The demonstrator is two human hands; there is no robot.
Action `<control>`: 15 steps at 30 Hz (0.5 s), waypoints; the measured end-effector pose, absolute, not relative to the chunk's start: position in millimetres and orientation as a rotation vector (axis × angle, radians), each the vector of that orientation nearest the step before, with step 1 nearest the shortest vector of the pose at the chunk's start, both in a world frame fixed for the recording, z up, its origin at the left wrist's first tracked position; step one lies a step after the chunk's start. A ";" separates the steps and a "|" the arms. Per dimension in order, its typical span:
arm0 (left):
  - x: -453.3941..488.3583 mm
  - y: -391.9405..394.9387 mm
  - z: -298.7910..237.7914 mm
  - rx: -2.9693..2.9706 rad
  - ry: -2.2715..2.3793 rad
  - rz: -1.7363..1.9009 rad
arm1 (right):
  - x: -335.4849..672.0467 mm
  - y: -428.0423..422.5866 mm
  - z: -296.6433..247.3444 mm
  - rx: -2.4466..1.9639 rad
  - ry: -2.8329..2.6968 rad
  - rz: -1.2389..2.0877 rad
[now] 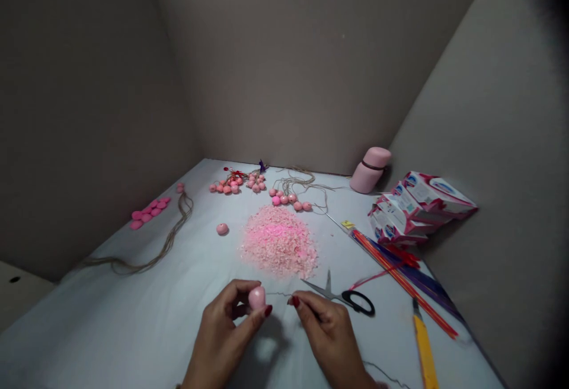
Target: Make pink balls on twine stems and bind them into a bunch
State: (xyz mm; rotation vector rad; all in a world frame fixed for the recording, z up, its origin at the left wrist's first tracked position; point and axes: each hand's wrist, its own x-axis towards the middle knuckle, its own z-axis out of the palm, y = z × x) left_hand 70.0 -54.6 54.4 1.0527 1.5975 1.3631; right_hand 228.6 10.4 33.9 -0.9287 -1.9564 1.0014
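Between the thumb and fingers of my left hand (229, 324) is a round, glossy pink bead (256, 298). My right hand (326, 332) pinches a thin grey-brown string (278, 294), which runs across from the bead. More thin string shows below my right wrist. Just beyond my right hand lie open scissors (342, 295) with black handles. A heap of pink crumbs (280, 244) lies ahead of both hands. One loose pink bead (222, 229) rests left of the heap.
Strung bead bunches (226, 186) lie at the back. Flat pink discs (149, 214) and twine (166, 244) are on the left. To the right are a pink bottle (370, 171), pink-white boxes (418, 208), red and purple sticks (404, 282) and a yellow cutter (425, 347). Walls enclose the table.
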 end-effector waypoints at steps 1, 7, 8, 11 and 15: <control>66.5 -54.1 52.6 0.930 1.535 1.384 | 229.2 11.9 34.0 -0.935 -1.951 0.959; 54.4 -55.2 48.0 0.504 1.086 1.413 | 227.1 15.4 26.3 -0.945 -1.945 0.730; 54.7 -56.1 49.9 0.485 1.065 1.416 | 226.2 15.2 24.6 -0.957 -1.946 0.727; 57.0 -59.6 57.5 0.444 1.035 1.438 | 223.7 14.7 20.8 -0.989 -1.954 0.718; 57.3 -63.3 63.2 0.432 1.001 1.446 | 222.3 15.2 20.4 -1.009 -1.946 0.682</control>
